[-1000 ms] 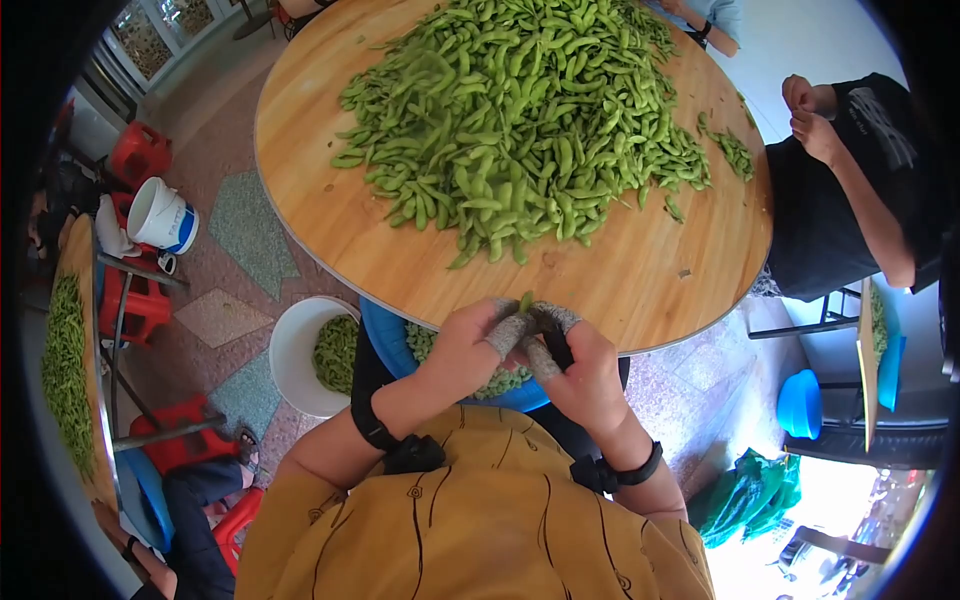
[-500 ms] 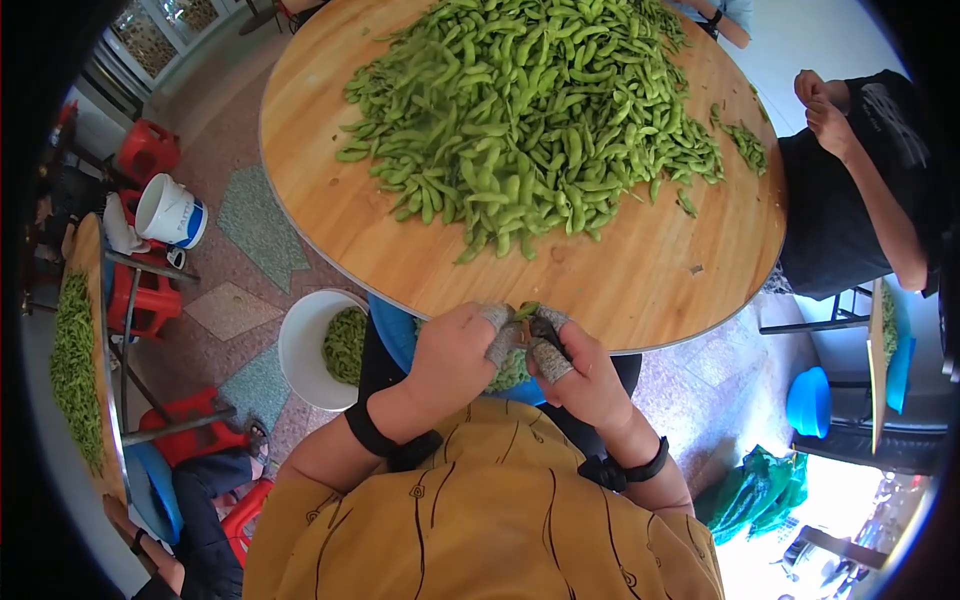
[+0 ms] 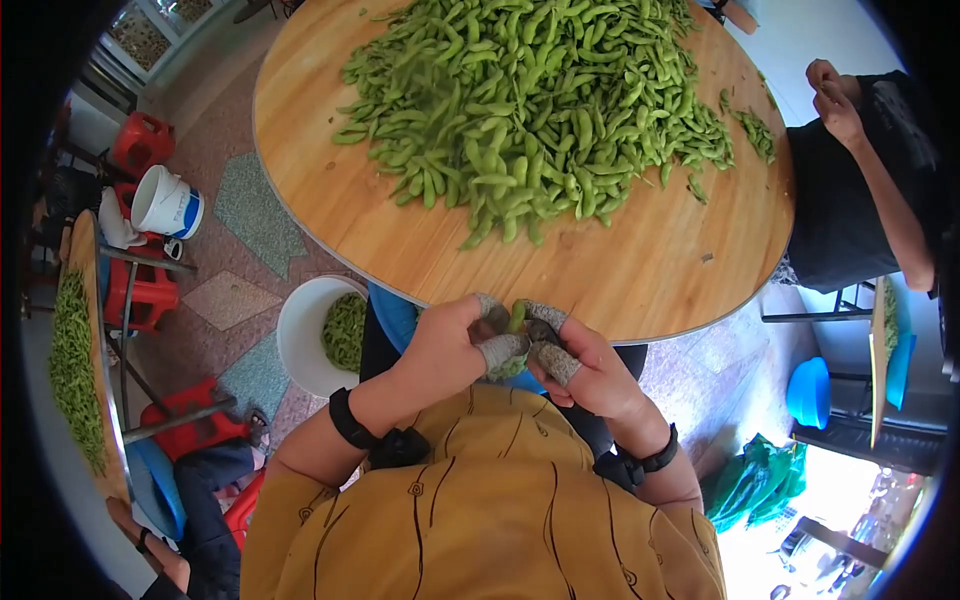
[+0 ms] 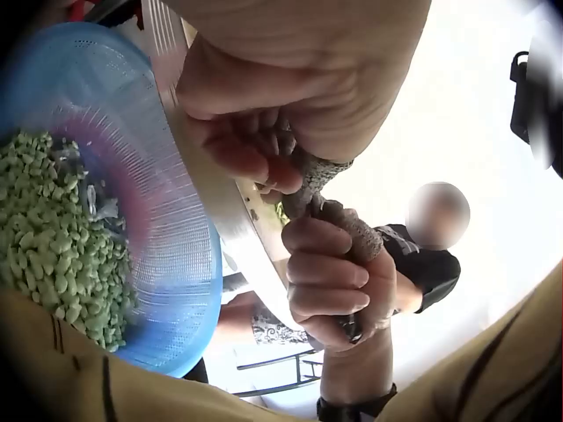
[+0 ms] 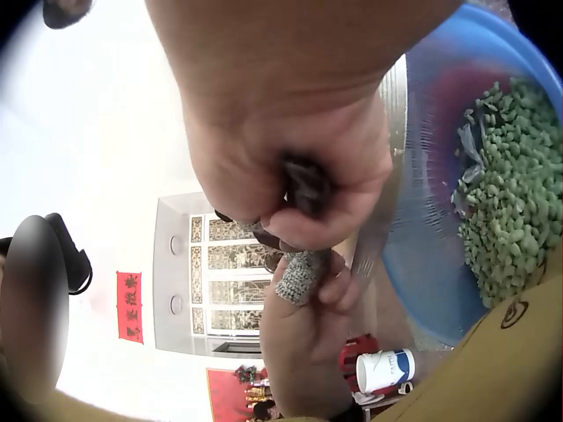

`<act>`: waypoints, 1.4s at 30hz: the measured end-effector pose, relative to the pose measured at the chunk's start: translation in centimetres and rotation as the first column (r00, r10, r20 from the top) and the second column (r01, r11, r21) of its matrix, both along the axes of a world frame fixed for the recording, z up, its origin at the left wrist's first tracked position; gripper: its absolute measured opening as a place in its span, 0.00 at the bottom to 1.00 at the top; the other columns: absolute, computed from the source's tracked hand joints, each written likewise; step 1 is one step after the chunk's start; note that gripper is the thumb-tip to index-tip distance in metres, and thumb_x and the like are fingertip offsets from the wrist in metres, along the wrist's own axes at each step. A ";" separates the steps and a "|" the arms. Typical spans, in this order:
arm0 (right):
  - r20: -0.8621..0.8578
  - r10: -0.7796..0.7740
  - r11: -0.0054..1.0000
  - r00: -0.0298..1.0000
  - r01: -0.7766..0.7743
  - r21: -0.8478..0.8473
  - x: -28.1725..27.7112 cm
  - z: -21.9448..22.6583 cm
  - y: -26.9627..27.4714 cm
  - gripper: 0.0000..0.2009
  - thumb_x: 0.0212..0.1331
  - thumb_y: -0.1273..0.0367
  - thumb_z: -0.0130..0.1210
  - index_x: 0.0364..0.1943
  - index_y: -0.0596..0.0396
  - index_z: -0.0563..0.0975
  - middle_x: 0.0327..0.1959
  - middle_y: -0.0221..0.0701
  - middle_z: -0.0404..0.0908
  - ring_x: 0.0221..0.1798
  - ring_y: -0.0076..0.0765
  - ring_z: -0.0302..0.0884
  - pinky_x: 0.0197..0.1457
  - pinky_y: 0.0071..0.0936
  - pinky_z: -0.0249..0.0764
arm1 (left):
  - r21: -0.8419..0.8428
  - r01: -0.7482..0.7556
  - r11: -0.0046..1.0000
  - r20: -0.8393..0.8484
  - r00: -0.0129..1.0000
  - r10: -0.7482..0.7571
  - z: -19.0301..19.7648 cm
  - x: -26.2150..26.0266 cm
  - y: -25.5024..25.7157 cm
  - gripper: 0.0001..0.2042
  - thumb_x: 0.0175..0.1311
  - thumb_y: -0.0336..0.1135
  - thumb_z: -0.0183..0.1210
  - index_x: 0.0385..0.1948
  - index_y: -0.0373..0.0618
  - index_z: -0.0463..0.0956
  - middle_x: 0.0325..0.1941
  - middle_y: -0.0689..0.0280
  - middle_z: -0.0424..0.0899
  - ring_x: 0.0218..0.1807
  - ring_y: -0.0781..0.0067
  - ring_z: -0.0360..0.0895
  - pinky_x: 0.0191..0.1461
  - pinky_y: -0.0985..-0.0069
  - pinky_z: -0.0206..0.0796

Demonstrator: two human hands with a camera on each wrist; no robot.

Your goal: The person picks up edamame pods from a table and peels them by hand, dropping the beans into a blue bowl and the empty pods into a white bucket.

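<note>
A green pod [image 3: 517, 316] stands between the two hands at the table's near edge in the head view. My left hand [image 3: 440, 350], thumb and forefinger wrapped in grey, pinches the pod. My right hand [image 3: 595, 375], also wrapped at the fingers, meets it from the other side and grips a small dark object [image 5: 308, 185], whose kind I cannot tell. In the left wrist view the fingertips of my left hand [image 4: 290, 88] and right hand [image 4: 339, 277] touch, mostly hiding the pod. Below the hands, a blue basket [image 4: 180, 281] holds shelled green beans [image 4: 62, 255].
A large heap of pods [image 3: 530, 110] covers much of the round wooden table [image 3: 330, 200]. A white bucket [image 3: 300, 345] with pods stands at the left, near red stools [image 3: 145, 145]. A person in black [image 3: 850, 220] is at the table's right side.
The pod, lying slantwise half a second ago, now points upward between the fingertips. My left thumb has shifted toward the right hand. The head view has shifted slightly.
</note>
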State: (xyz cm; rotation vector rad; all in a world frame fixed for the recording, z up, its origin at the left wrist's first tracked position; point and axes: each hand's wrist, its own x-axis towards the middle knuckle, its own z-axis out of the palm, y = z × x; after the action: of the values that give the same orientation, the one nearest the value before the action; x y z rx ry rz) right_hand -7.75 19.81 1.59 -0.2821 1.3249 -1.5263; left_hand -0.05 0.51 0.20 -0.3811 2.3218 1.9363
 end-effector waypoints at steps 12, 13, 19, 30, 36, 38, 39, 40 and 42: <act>-0.257 0.072 0.994 0.964 -0.047 0.102 0.4 0.4 0.1 0.23 0.65 0.74 0.43 0.66 0.52 0.64 0.31 0.23 0.74 0.31 0.17 0.69 0.35 0.17 0.68 | 0.310 0.016 0.951 0.315 0.942 -0.118 1.6 -0.3 -0.3 0.07 0.59 0.29 0.64 0.33 0.36 0.78 0.23 0.74 0.76 0.26 0.84 0.72 0.30 0.81 0.65; -0.256 0.071 0.994 0.964 -0.046 0.102 0.5 0.0 0.1 0.23 0.65 0.74 0.43 0.66 0.52 0.64 0.31 0.23 0.74 0.31 0.17 0.69 0.35 0.17 0.68 | 0.188 0.056 0.981 0.149 0.985 -0.085 0.9 0.1 0.1 0.07 0.59 0.29 0.63 0.33 0.35 0.78 0.23 0.74 0.76 0.25 0.84 0.71 0.29 0.80 0.64; -0.557 0.044 0.997 0.829 -0.001 0.077 0.7 -1.3 -0.4 0.21 0.65 0.72 0.47 0.63 0.52 0.66 0.25 0.21 0.68 0.22 0.13 0.60 0.24 0.13 0.58 | -0.311 0.147 0.939 -0.170 0.963 -0.207 -0.3 0.7 -0.2 0.07 0.58 0.30 0.64 0.30 0.36 0.79 0.23 0.72 0.79 0.24 0.79 0.73 0.28 0.78 0.65; 0.456 -0.080 0.990 0.886 0.125 -0.068 0.2 0.4 -0.5 0.14 0.67 0.70 0.46 0.56 0.47 0.71 0.27 0.24 0.70 0.19 0.14 0.58 0.19 0.14 0.54 | 0.485 0.139 0.863 0.140 0.962 -0.234 -0.1 0.5 -1.5 0.08 0.59 0.33 0.63 0.35 0.40 0.78 0.24 0.63 0.80 0.20 0.75 0.75 0.24 0.79 0.66; 0.248 -0.144 0.990 0.958 0.138 0.043 0.8 1.1 -1.9 0.15 0.68 0.70 0.45 0.58 0.50 0.69 0.26 0.24 0.70 0.19 0.15 0.60 0.20 0.14 0.59 | -0.706 -0.211 0.676 -0.572 0.733 -0.369 -0.9 1.0 -1.1 0.12 0.59 0.34 0.61 0.40 0.38 0.77 0.26 0.56 0.80 0.26 0.65 0.79 0.30 0.74 0.72; 0.078 -0.132 0.991 0.988 0.130 0.029 1.4 0.4 -2.0 0.16 0.68 0.70 0.45 0.58 0.51 0.69 0.26 0.24 0.71 0.19 0.15 0.60 0.20 0.14 0.59 | -0.642 -0.212 0.737 -0.551 0.795 -0.252 -0.5 1.0 -0.8 0.11 0.61 0.34 0.59 0.41 0.37 0.77 0.27 0.59 0.81 0.25 0.70 0.78 0.31 0.75 0.71; -0.095 -0.114 0.993 0.989 0.116 0.022 1.6 0.0 -1.9 0.16 0.68 0.71 0.45 0.59 0.51 0.69 0.26 0.24 0.71 0.19 0.15 0.61 0.20 0.15 0.60 | -0.641 -0.209 0.738 -0.551 0.795 -0.253 0.1 1.1 -0.4 0.11 0.61 0.34 0.59 0.41 0.37 0.77 0.27 0.59 0.81 0.25 0.70 0.78 0.31 0.75 0.71; -0.094 -0.116 0.993 0.989 0.119 0.024 1.6 -0.3 -1.8 0.16 0.68 0.71 0.45 0.59 0.51 0.69 0.26 0.24 0.71 0.19 0.15 0.61 0.20 0.15 0.60 | -0.324 -0.096 0.941 -0.346 0.938 -0.023 0.9 1.3 -0.1 0.10 0.63 0.33 0.57 0.42 0.37 0.76 0.28 0.62 0.81 0.25 0.72 0.78 0.31 0.76 0.71; -0.196 -0.071 0.996 0.978 0.080 0.038 1.8 -0.7 -1.3 0.17 0.68 0.72 0.45 0.60 0.52 0.68 0.25 0.23 0.71 0.19 0.14 0.62 0.20 0.14 0.60 | 0.067 -0.094 0.993 -0.030 0.995 0.096 1.0 1.4 -0.3 0.10 0.66 0.32 0.55 0.43 0.36 0.76 0.29 0.64 0.81 0.25 0.75 0.77 0.31 0.77 0.71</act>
State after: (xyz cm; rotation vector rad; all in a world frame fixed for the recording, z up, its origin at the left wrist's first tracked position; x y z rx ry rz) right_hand -5.99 18.48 0.94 -0.3628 1.5369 -1.5609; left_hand 1.38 0.16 1.21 -0.4652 2.2930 2.0706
